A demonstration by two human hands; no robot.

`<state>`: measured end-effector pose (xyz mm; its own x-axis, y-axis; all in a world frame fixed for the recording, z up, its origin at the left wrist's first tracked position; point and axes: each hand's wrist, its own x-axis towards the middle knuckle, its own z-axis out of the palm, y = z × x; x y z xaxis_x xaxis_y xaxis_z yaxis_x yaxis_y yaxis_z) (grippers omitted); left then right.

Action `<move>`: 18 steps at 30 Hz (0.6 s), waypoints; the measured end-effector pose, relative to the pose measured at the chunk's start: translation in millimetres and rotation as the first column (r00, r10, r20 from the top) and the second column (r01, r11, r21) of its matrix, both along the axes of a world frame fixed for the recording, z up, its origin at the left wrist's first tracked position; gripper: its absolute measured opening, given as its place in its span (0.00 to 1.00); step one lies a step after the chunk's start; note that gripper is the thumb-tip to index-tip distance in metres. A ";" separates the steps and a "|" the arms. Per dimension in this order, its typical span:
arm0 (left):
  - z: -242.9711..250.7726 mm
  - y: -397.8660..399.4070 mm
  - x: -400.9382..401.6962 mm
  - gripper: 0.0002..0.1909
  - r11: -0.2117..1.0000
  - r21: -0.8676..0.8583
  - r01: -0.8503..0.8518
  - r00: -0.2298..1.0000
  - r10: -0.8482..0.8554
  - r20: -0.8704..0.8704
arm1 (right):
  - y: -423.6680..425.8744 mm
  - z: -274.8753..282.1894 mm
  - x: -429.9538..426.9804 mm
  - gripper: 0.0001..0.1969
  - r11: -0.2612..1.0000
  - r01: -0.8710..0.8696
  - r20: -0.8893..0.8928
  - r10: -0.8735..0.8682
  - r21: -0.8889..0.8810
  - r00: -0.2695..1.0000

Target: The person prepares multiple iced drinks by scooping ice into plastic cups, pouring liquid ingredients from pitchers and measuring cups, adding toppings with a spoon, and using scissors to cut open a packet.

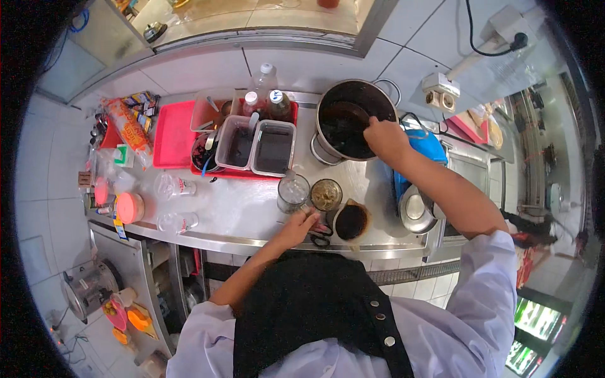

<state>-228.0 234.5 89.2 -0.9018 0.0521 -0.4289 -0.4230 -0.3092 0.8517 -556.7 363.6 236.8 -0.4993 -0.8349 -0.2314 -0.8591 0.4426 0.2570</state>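
Note:
My left hand (297,230) is at the counter's front edge, fingers on the handle of a clear glass mug (289,201) that seems to hold ice. My right hand (385,137) is closed at the inner right side of a deep steel pot (324,141); its fingertips and whatever they hold are hidden. Dark brown liquid (342,130) fills the pot's lower part. Right of the mug stands a glass with pale brown contents (326,194). Beside it is a container of dark liquid (351,222) with a tan rim. Black-handled scissors (321,237) lie near my left hand.
Two plastic tubs of dark liquid (274,146) and several bottles (279,105) stand on a red tray (227,174). Two clear plastic cups (177,222) lie on the steel counter (236,208). A pink-lidded jar (130,208) is at left. A metal lid (416,208) sits at right.

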 end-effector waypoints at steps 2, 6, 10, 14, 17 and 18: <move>-2.8 0.8 -0.9 0.15 1.000 0.026 -0.012 1.000 0.012 0.001 | -4.4 14.3 8.2 0.09 0.995 0.012 0.017 -0.014 0.102 1.000; 2.2 4.3 -5.6 0.15 1.000 0.025 0.004 1.000 -0.004 0.007 | -7.0 17.5 2.5 0.10 0.971 0.005 0.049 -0.017 0.238 0.999; 5.9 3.6 -3.9 0.14 0.996 -0.082 0.046 0.999 -0.046 0.000 | -15.8 22.8 -30.1 0.11 0.948 0.072 0.160 -0.127 0.311 0.979; -10.6 10.9 -3.9 0.14 1.000 0.015 -0.012 0.998 0.013 -0.057 | 4.5 3.4 -92.1 0.18 0.946 -0.009 0.450 -0.145 0.323 0.881; -9.6 8.6 1.4 0.14 1.000 -0.003 -0.029 0.996 0.029 -0.079 | 4.5 21.1 -93.5 0.19 0.968 -0.019 0.585 -0.135 0.249 0.800; -9.4 6.5 -0.5 0.14 0.999 -0.052 -0.012 0.995 0.007 -0.100 | 6.8 32.8 -91.9 0.19 0.966 0.013 0.606 -0.172 0.257 0.777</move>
<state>-228.5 241.1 79.8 -0.9407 0.0230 -0.3385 -0.3321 -0.2665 0.9048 -648.6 370.3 269.6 -0.2532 -0.6765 -0.6915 -0.8231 0.5262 -0.2134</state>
